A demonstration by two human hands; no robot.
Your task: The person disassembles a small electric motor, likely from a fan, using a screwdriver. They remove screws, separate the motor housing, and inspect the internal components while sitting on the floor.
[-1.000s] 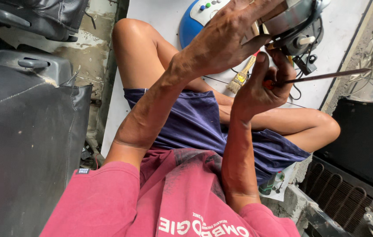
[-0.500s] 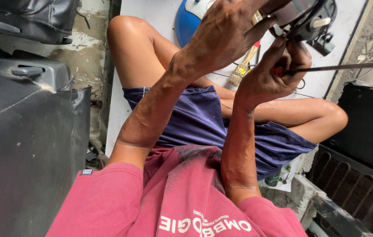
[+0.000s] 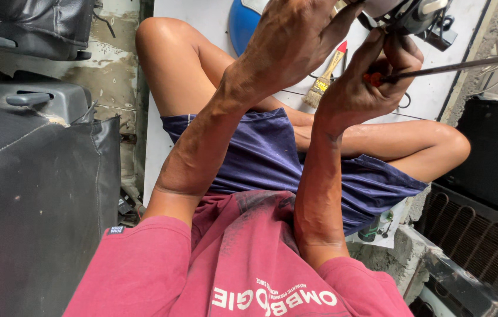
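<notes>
My left grip (image 3: 296,44) wraps the grey-black part (image 3: 413,14) up at the top edge, my right grip (image 3: 366,88) pinches the orange-handled screwdriver (image 3: 448,66) beneath it, so I'd judge it best to brace the part and turn slowly.

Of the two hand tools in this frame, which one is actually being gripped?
The screwdriver, its long metal shaft sticking out rightward from the right hand. The paintbrush with the red-tipped handle lies untouched on the white board.
</notes>
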